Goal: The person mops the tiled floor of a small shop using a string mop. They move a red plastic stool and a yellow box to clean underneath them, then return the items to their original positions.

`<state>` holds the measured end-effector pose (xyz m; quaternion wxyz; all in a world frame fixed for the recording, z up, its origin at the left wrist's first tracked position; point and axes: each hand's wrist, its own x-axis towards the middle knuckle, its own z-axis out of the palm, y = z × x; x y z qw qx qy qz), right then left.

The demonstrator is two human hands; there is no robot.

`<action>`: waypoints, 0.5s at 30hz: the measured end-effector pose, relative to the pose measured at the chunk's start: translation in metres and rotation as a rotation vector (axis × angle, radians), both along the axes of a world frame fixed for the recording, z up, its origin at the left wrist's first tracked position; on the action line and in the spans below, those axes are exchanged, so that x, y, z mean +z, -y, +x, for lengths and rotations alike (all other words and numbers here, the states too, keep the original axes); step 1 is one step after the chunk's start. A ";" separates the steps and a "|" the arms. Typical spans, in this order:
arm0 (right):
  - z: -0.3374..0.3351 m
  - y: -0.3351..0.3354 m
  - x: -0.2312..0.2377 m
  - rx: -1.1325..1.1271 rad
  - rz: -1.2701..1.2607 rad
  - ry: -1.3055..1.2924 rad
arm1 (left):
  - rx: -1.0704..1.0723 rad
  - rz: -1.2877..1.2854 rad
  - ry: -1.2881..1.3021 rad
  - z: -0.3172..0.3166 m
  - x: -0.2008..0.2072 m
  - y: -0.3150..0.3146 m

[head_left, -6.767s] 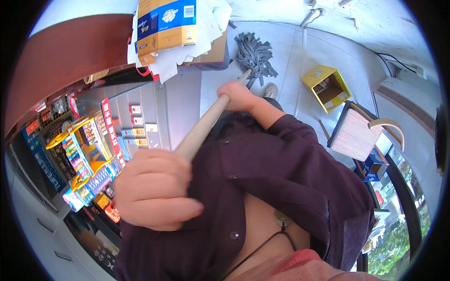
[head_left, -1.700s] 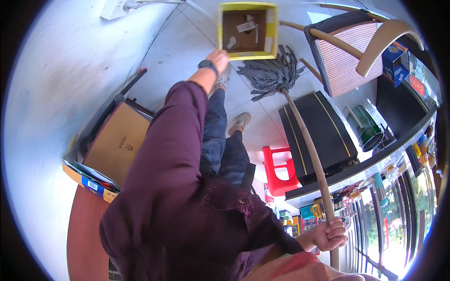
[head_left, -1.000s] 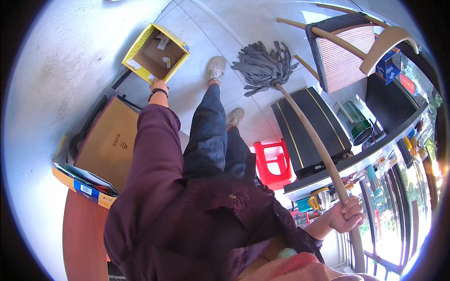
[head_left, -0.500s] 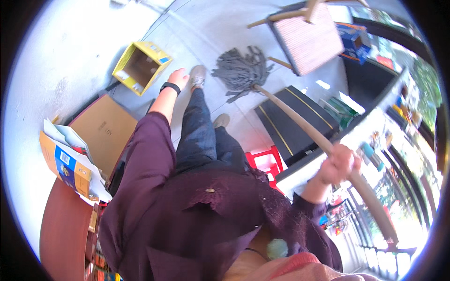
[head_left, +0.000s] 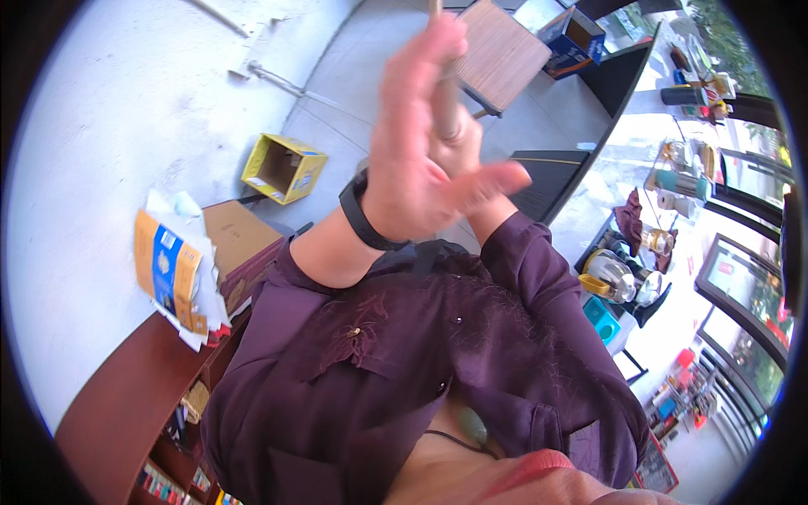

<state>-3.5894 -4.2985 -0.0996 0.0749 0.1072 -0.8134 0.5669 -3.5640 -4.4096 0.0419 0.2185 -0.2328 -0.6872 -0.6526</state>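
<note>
Raised in front of me, my left hand [head_left: 412,143], with a black band [head_left: 368,220] on its wrist, has its fingers stretched out and its thumb apart. It is in front of the wooden mop handle [head_left: 446,105]; whether the palm touches the handle, I cannot tell. Behind it, partly covered, my right hand [head_left: 461,150] is closed around the handle's end. The mop's grey strands are hidden from view.
A yellow box [head_left: 296,183] stands on the floor by the left wall. A wooden-topped stool [head_left: 498,55] and a blue box [head_left: 574,40] stand ahead. Papers [head_left: 172,278] lie on a reddish-brown cabinet [head_left: 109,400] at left. Glass jugs [head_left: 610,276] stand on the right counter.
My right hand has come from the right to the middle with the mop handle, which now points away from me. My left hand has risen beside it. The mop head has gone out of sight.
</note>
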 end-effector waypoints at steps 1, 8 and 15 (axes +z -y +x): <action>0.011 0.004 -0.006 0.071 0.018 0.008 | 0.017 0.200 0.044 0.004 0.006 -0.001; 0.061 -0.011 -0.094 0.153 0.343 -0.004 | -0.226 0.374 0.210 0.037 0.018 0.064; 0.035 0.080 -0.143 0.259 0.149 0.215 | -0.430 0.460 0.140 0.029 0.051 0.149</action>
